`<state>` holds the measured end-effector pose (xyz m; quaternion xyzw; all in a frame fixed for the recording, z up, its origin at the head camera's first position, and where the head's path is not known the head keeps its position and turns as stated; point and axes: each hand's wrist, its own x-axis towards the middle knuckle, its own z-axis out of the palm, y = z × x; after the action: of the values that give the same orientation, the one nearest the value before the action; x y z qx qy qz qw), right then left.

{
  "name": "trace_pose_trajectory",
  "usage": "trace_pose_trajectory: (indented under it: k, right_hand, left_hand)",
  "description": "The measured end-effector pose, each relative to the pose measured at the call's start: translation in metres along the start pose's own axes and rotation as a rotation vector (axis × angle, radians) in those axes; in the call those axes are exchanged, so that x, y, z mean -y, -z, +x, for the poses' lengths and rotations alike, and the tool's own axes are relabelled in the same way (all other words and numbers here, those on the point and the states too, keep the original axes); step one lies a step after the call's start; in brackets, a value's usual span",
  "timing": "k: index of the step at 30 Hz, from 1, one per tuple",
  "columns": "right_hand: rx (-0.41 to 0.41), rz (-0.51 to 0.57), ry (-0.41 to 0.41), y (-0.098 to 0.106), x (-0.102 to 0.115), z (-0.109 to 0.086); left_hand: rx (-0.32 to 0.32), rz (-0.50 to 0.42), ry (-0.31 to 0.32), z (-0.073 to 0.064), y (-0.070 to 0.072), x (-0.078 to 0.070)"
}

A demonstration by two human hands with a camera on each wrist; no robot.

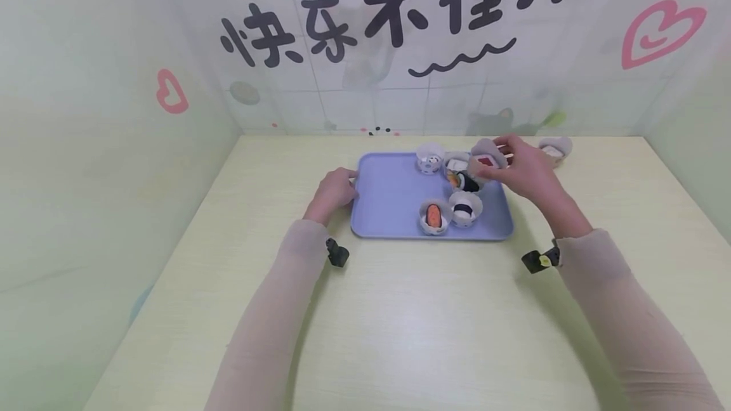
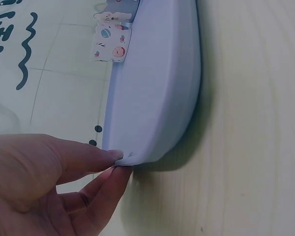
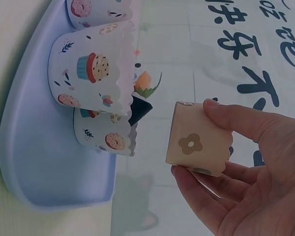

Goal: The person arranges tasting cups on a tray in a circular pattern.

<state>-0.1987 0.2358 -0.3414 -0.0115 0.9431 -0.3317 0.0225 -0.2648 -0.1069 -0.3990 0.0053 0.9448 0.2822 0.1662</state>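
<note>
A lavender tray (image 1: 382, 195) lies on the table, its left rim pinched between the thumb and fingers of my left hand (image 1: 334, 193). In my right hand (image 1: 528, 170) is a paper cup (image 3: 196, 140), beige with a brown flower on its base in the right wrist view. The head view shows a red piece (image 1: 487, 162) inside it. My right hand holds this cup above the tray's far right part, beside a dark cone with orange filling (image 1: 468, 182). Near the front of the tray stand a cup with an orange sushi piece (image 1: 434, 215) and a cup with a black-banded white piece (image 1: 463, 210).
Toward the tray's back are a cup with a small white roll (image 1: 431, 162) and a cup with a white piece (image 1: 457, 165). Off the tray, behind my right hand, another cup (image 1: 555, 148) stands on the table (image 1: 411, 328). A printed curtain (image 1: 365, 106) hangs behind.
</note>
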Motion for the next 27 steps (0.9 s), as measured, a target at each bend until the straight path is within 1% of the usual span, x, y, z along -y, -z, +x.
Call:
trace_pose_trajectory:
  k: [9,18,27]
  right_hand:
    - [0.029,0.027,0.001,-0.012,0.019,0.001]
    - [0.019,0.035,0.063,-0.025,0.034,0.003]
    - [0.045,0.036,0.098,-0.042,0.050,0.008]
  left_hand:
    - [-0.002,0.011,-0.007,0.000,0.000,0.000]
    - [-0.015,0.028,-0.024,0.001,-0.001,0.001]
    - [-0.010,0.017,-0.021,0.002,-0.001,0.001]
